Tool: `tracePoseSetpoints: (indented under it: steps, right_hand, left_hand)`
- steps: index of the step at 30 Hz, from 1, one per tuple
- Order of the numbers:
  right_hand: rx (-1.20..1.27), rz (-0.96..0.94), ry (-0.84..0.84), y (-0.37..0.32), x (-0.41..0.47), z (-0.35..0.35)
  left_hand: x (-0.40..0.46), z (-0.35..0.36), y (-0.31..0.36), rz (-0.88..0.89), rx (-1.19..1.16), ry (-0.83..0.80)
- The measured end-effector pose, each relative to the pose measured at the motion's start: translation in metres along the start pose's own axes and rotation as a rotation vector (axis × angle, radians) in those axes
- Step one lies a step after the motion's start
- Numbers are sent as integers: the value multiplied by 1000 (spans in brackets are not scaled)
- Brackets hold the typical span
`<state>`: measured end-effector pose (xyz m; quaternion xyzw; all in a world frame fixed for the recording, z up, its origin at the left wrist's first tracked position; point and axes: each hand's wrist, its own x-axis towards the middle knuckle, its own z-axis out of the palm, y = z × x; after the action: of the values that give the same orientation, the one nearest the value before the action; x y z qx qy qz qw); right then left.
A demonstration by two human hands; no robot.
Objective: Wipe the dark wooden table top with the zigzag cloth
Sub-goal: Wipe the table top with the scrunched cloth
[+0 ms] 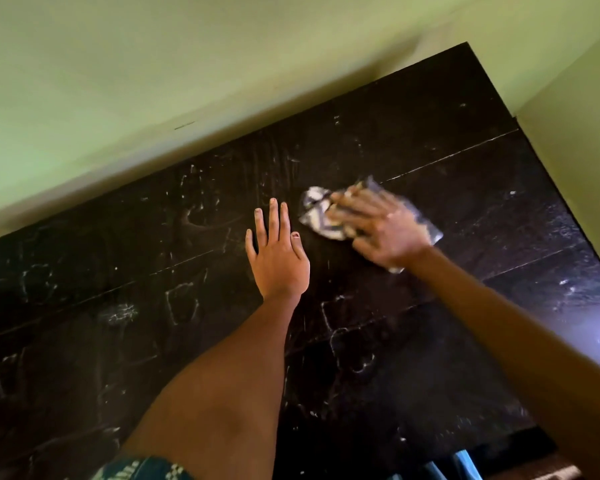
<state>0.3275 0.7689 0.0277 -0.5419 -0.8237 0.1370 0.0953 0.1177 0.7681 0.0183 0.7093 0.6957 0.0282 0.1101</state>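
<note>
The dark wooden table top (413,341) fills most of the view and carries pale dusty smears and scratch marks. My right hand (383,225) presses flat on the crumpled zigzag cloth (317,214), a white cloth with dark zigzag stripes, near the middle of the table; the hand is blurred with motion. Part of the cloth sticks out to the left of the fingers and part behind the hand. My left hand (278,252) lies flat on the table just left of the cloth, fingers spread, holding nothing.
A pale green wall (153,81) runs along the table's far edge, and another wall (575,116) meets the right end. At the bottom right, past the table's near edge, blue objects (465,462) show on the floor.
</note>
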Motion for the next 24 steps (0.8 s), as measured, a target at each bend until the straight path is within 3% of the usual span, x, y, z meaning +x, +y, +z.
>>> tracePoseSetpoints:
  steps: [1,4,6,8,11,13,14,17,18,19,24]
  right_hand:
    - [7,108,71,19,-1,-4]
    - [7,714,247,43,22,-17]
    - [31,845,276,7,27,-13]
    - [51,728,238,-47,-1,8]
    - [29,388,63,-118,-93,28]
    - [7,341,65,-105,-140,26]
    - [-3,450,122,-87,-150,22]
    - [57,1097,328,-47,-134,3]
    - [86,1233,346,-53,-125,2]
    - [85,1247,321,-67,-121,5]
    - [-2,624,157,-144,-206,40]
  left_hand:
    - [0,1,0,9,-2,1]
    - [6,2,0,15,-4,10]
    - [6,2,0,24,14,20]
    - [5,-1,0,50,40,7]
    - [7,-5,0,84,68,-32]
    - [2,-7,-3,124,106,-68]
    - [-5,-7,-3,167,116,-81]
    - [-54,-1,10,383,79,-110]
    - [-78,3,18,451,73,-115]
    - [-100,7,24,491,73,-115]
    - [-131,18,31,486,92,-108]
